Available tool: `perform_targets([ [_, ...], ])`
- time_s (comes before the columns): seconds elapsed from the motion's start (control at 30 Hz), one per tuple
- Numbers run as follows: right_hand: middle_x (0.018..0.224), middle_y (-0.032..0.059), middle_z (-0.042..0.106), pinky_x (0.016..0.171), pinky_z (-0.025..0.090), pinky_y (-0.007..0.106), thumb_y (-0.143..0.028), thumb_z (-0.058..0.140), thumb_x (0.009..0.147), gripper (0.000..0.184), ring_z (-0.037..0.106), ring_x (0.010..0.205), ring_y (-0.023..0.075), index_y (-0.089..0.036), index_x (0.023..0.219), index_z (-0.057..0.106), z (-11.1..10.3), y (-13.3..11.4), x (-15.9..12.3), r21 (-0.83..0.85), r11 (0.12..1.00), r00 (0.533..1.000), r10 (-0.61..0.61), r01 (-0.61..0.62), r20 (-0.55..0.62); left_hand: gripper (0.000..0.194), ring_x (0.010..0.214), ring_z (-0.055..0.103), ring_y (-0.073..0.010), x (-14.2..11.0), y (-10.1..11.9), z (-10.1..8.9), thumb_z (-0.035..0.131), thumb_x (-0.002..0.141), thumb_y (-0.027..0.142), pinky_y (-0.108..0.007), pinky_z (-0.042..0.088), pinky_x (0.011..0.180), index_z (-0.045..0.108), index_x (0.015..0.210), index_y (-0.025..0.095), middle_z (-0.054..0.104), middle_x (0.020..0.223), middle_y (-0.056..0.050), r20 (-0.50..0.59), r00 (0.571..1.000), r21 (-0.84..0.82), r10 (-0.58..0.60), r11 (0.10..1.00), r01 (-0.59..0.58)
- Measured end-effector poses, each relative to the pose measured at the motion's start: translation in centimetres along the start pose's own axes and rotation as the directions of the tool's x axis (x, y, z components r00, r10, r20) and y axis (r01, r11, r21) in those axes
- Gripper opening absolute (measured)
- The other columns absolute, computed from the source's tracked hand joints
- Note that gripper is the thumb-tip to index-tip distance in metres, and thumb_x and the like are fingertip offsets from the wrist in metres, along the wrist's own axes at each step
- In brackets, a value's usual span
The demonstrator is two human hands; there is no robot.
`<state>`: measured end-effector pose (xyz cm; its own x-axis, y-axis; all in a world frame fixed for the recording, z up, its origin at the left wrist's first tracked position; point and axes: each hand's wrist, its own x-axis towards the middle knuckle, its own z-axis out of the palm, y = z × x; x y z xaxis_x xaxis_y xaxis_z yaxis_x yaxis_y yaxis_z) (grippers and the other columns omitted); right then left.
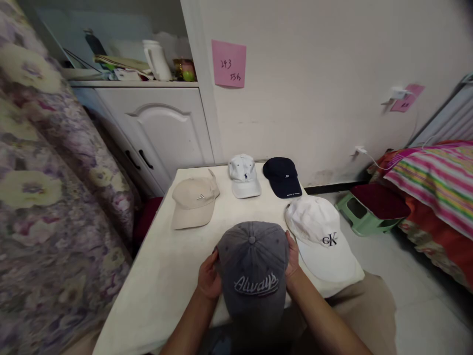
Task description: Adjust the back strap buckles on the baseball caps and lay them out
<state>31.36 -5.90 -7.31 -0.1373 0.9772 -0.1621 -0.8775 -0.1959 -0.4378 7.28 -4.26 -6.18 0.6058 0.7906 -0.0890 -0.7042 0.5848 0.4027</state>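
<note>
A grey baseball cap (254, 256) with "Always" lettering is held at the table's near edge, its brim toward me. My left hand (210, 277) grips its left side, and my right hand (292, 254) grips its right side; some fingertips are hidden behind the cap. Just right of my right hand lies a white cap (318, 224) with "CK" letters. Farther back are a beige cap (194, 197) on the left, a pale cap (244, 172) with a small dark emblem, and a navy cap (283, 172).
The cream table (155, 276) meets the wall at its back. A floral curtain (55, 197) hangs on the left beside a white cabinet (166, 128). On the right stand a green stool (356, 217) and a bed (436, 177) with striped covers.
</note>
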Motion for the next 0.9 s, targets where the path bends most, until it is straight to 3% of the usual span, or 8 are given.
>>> perform_targets([
  [0.1, 0.087, 0.0035, 0.079, 0.100, 0.051, 0.047, -0.051, 0.077, 0.068, 0.029, 0.068, 0.111, 0.0297, -0.023, 0.078, 0.074, 0.5, -0.1, 0.1, 0.046, 0.999, 1.000, -0.020, 0.020, 0.002, 0.028, 0.115, 0.067, -0.0296, 0.1, -0.2, 0.3, 0.052, 0.087, 0.016, -0.043, 0.042, 0.112, 0.081, 0.085, 0.017, 0.081, 0.080, -0.008, -0.021, 1.000, -0.010, 0.001, 1.000, -0.001],
  [0.2, 0.092, 0.0057, 0.079, 0.099, 0.051, 0.048, -0.049, 0.073, 0.075, 0.030, 0.068, 0.110, 0.0291, -0.020, 0.084, 0.074, 1.1, -0.3, 0.1, 0.059, 0.998, 1.000, -0.001, 0.000, 0.005, 0.032, 0.116, 0.066, -0.0285, 0.1, -0.2, 0.5, 0.049, 0.088, 0.016, -0.043, 0.041, 0.112, 0.080, 0.088, 0.016, 0.081, 0.082, -0.008, -0.053, 0.999, -0.018, 0.004, 1.000, -0.005],
  [0.5, 0.103, 0.0104, 0.077, 0.098, 0.051, 0.046, -0.053, 0.064, 0.086, 0.041, 0.068, 0.110, 0.0278, -0.016, 0.104, 0.070, 1.4, -0.1, -3.3, -0.038, 0.979, 0.975, 0.202, -0.199, 0.090, 0.040, 0.117, 0.066, -0.0283, 0.3, 0.0, 1.1, 0.042, 0.094, 0.022, -0.041, 0.043, 0.111, 0.080, 0.084, 0.015, 0.081, 0.089, -0.010, -0.189, 0.982, -0.032, 0.025, 0.999, -0.031],
  [0.67, 0.098, 0.0081, 0.077, 0.091, 0.053, 0.037, -0.029, 0.072, 0.085, 0.028, 0.072, 0.093, 0.0217, -0.016, 0.109, 0.068, 1.1, 0.1, -7.2, -0.211, 0.972, 0.987, 0.124, -0.100, 0.101, 0.027, 0.108, 0.071, -0.0296, 0.3, -0.2, 1.6, 0.058, 0.090, 0.030, -0.039, 0.053, 0.101, 0.078, 0.104, 0.017, 0.081, 0.090, -0.007, -0.269, 0.959, -0.014, 0.090, 0.995, -0.097],
  [0.77, 0.093, 0.0049, 0.076, 0.084, 0.055, 0.032, -0.014, 0.076, 0.078, 0.038, 0.071, 0.081, 0.0172, -0.017, 0.115, 0.066, 1.3, 0.4, -9.1, -0.290, 0.952, 0.982, 0.137, -0.094, 0.133, 0.032, 0.102, 0.072, -0.0276, -0.1, -0.4, 2.1, 0.063, 0.089, 0.035, -0.037, 0.056, 0.095, 0.075, 0.112, 0.017, 0.081, 0.094, -0.006, -0.296, 0.946, 0.010, 0.133, 0.991, -0.136],
  [0.9, 0.098, 0.0059, 0.075, 0.087, 0.055, 0.034, -0.013, 0.076, 0.075, 0.047, 0.071, 0.090, 0.0201, -0.020, 0.120, 0.065, 1.9, 1.1, -10.1, -0.258, 0.965, 0.982, 0.095, -0.051, 0.162, 0.031, 0.099, 0.073, -0.0241, -0.8, -0.7, 2.9, 0.060, 0.094, 0.036, -0.044, 0.056, 0.094, 0.070, 0.114, 0.015, 0.077, 0.105, -0.009, -0.288, 0.945, 0.050, 0.153, 0.988, -0.145],
])
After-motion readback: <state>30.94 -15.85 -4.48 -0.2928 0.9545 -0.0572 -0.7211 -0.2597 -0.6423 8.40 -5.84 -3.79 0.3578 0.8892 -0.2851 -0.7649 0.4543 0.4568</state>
